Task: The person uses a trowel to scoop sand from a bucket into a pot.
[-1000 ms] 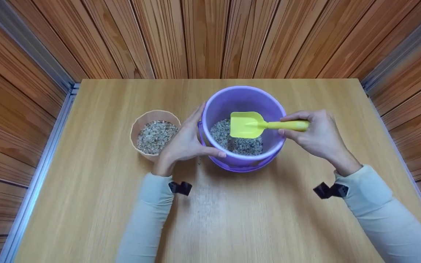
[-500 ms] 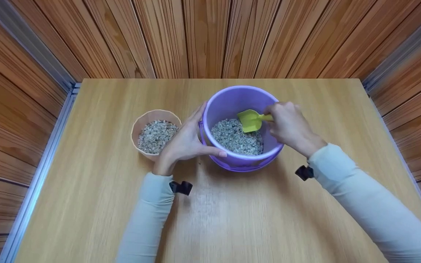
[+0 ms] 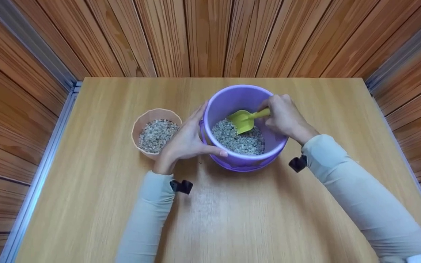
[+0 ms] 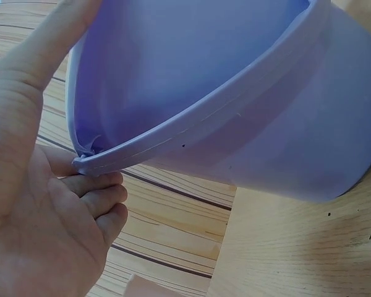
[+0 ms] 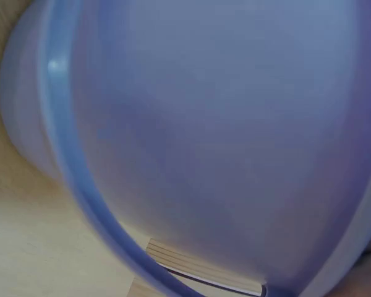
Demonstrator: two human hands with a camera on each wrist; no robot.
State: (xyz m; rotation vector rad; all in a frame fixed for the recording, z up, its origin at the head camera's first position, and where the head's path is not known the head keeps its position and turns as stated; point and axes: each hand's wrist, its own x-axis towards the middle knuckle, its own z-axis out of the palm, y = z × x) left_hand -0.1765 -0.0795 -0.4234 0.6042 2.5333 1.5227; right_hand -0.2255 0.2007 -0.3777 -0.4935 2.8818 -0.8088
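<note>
A purple bucket (image 3: 247, 161) stands on the table with grey gravel (image 3: 236, 140) in its bottom. With thumb and fingers spread round its left side, my left hand (image 3: 188, 141) holds it; in the left wrist view the fingers (image 4: 102, 201) bend at the rim. Over the bucket's right rim, my right hand (image 3: 285, 116) grips a yellow toy shovel (image 3: 243, 120) by its handle. The shovel's blade dips into the gravel, its tip partly covered. The right wrist view shows mostly bucket wall (image 5: 222, 124), with the shovel hidden.
Left of the bucket, close to my left hand, a peach-coloured pot (image 3: 137, 133) holds more gravel. A few grains lie on the wooden table (image 3: 217, 215). Plank-patterned walls (image 3: 210, 40) border the back and both sides.
My right hand has moved left and lowered the shovel from above the bucket down into its gravel. The left hand keeps its place on the bucket.
</note>
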